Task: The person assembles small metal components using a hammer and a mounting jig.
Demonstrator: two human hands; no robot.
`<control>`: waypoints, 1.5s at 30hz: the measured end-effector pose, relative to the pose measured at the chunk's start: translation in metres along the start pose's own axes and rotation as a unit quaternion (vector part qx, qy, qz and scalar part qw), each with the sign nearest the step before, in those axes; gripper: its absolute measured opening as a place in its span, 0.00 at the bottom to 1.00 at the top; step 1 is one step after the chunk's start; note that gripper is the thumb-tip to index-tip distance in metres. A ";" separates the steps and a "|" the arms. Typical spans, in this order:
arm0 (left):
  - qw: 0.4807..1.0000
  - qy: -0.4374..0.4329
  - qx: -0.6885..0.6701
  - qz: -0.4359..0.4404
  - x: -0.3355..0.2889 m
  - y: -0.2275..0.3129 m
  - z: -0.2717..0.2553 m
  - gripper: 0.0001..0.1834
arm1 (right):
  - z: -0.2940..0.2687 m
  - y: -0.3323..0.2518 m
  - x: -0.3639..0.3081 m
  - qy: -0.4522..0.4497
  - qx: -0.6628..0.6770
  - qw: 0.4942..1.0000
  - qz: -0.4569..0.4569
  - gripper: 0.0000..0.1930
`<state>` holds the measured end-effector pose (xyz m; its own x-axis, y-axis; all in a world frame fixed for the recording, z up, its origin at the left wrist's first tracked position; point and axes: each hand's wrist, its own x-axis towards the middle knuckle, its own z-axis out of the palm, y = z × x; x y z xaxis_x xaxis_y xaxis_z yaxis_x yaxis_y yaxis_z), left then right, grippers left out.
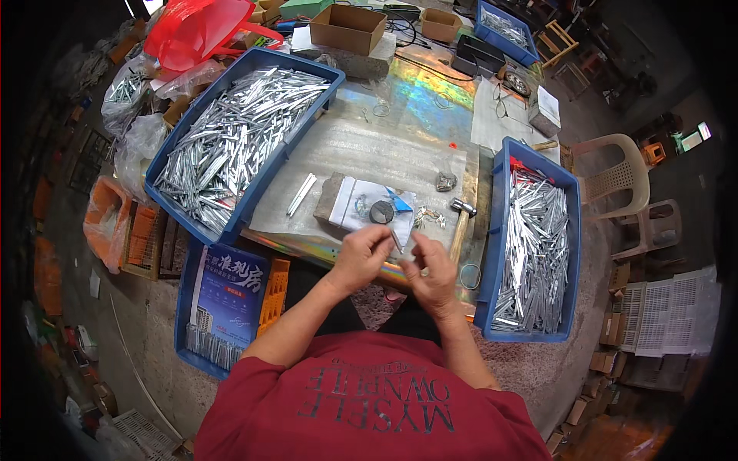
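Note:
Over the front edge of the worktable, my left hand (361, 257) is closed in a pinch on a thin metal rod (397, 242). Close by on the right, my right hand (433, 275) has its fingers curled in; anything between them is too small to make out. Just beyond both hands, a stone block (330, 201) carries a white pad (352, 198), a dark round disc (380, 212) and a scrap of blue tape (399, 201). Small metal bits (432, 217) lie beside the pad. A hammer (460, 230) rests to their right, its wooden handle toward me.
Blue crates of silvery metal strips stand at the left (238, 146) and right (534, 253). A few strips (301, 194) lie on the table (338, 146). Lower left is a blue bin (183, 338). Cardboard boxes (347, 29) and a red bag (192, 34) sit far back; a plastic chair (615, 173) stands right.

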<state>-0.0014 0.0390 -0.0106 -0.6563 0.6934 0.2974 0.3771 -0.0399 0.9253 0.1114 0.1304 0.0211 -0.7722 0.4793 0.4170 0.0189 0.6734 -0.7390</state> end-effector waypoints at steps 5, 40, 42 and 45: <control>0.996 -0.083 0.008 0.003 -0.014 0.011 0.002 0.05 | 0.011 0.003 -0.003 0.018 -0.027 0.994 -0.105 0.09; 0.887 0.086 0.445 -0.088 0.023 -0.079 -0.122 0.06 | 0.017 0.008 -0.025 -0.045 0.260 0.933 0.244 0.10; 0.885 0.086 0.448 -0.096 0.022 -0.073 -0.121 0.07 | 0.019 0.009 -0.025 -0.052 0.260 0.933 0.244 0.10; 0.900 0.108 0.420 -0.028 0.021 -0.054 -0.122 0.07 | 0.017 0.015 -0.027 -0.028 0.267 0.929 0.256 0.09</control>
<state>-0.1148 -0.0319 -0.0253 -0.7671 0.5170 0.3797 0.6415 0.6122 0.4624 0.1217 0.1185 -0.0103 -0.7810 0.6195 -0.0792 0.0870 -0.0177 -0.9961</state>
